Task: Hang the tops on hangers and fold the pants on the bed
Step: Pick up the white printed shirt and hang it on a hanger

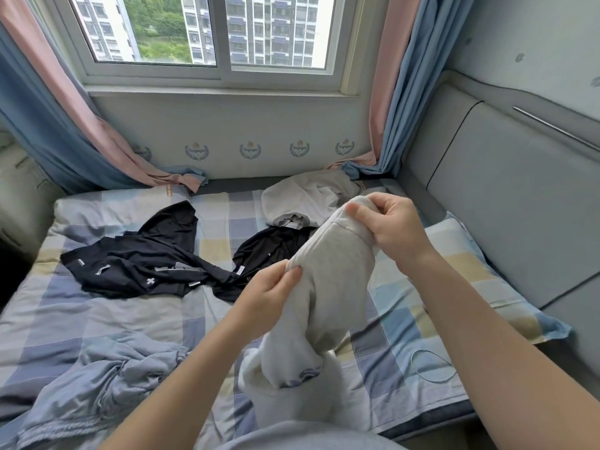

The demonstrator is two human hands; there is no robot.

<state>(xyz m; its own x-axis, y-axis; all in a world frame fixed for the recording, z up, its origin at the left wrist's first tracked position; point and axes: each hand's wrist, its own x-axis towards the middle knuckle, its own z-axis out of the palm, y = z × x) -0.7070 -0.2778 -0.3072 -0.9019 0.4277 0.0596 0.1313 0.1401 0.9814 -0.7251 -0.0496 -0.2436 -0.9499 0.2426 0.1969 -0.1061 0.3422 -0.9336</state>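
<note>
Daylit sliding window (211,30) onto tower blocks (259,27), pink-and-blue curtains (48,108) either side, crest-print wall (250,149) below, grey padded headboard (506,196) far right

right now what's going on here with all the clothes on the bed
A person holds a light grey garment up over the bed, right hand gripping its ribbed end, left hand pinching the fabric lower down. A black top, a second black garment, a white garment and a blue-grey garment lie unfolded on it.
</note>
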